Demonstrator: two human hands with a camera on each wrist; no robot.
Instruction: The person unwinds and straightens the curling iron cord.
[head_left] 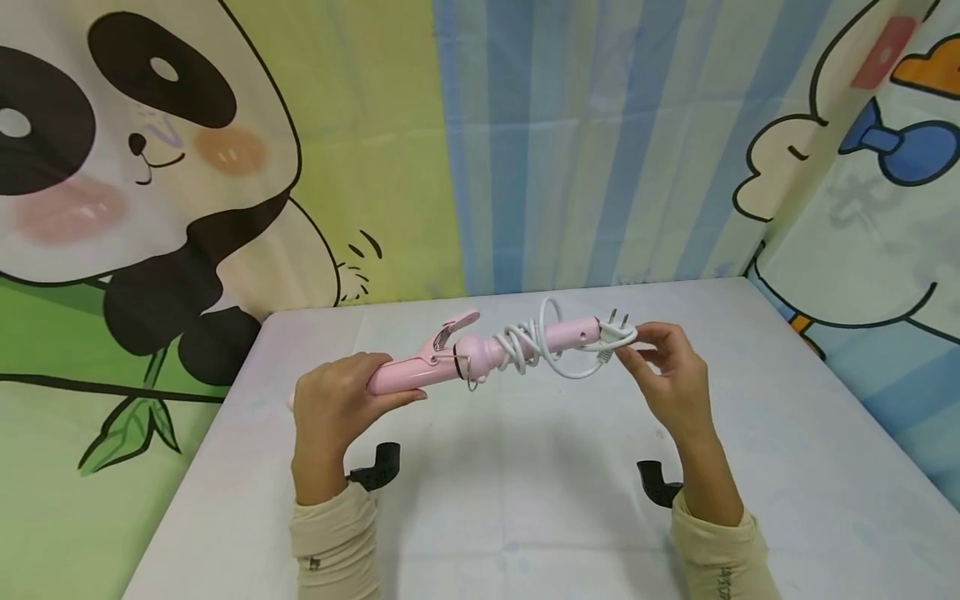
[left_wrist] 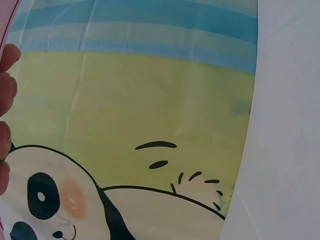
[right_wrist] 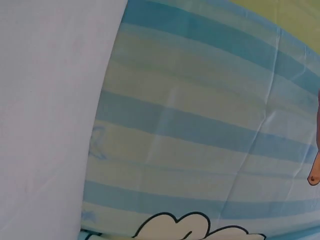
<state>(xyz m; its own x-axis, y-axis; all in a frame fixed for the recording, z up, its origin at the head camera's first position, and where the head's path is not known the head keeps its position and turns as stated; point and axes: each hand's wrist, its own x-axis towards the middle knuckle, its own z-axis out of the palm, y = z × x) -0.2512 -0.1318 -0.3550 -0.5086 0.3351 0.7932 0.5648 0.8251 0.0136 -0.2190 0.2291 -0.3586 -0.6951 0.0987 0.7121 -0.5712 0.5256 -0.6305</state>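
Note:
A pink curling iron (head_left: 408,374) is held up over the table, tilted slightly so its handle end is higher. Its white power cord (head_left: 517,346) is wound in loops around the handle, and the two-pin plug (head_left: 617,321) sticks up at the far right end. My left hand (head_left: 337,400) grips the barrel, covering much of it. In the left wrist view, fingertips (left_wrist: 6,95) show at the left edge beside a pink strip of the iron. With thumb and forefinger, my right hand (head_left: 671,379) pinches the cord beside the plug.
The white-covered table (head_left: 510,500) lies beneath both hands. Behind it hangs a printed cloth backdrop (head_left: 570,150) with a panda and blue stripes. Black curved pieces (head_left: 382,467) protrude at both wrists, next to the beige sleeves (head_left: 333,542).

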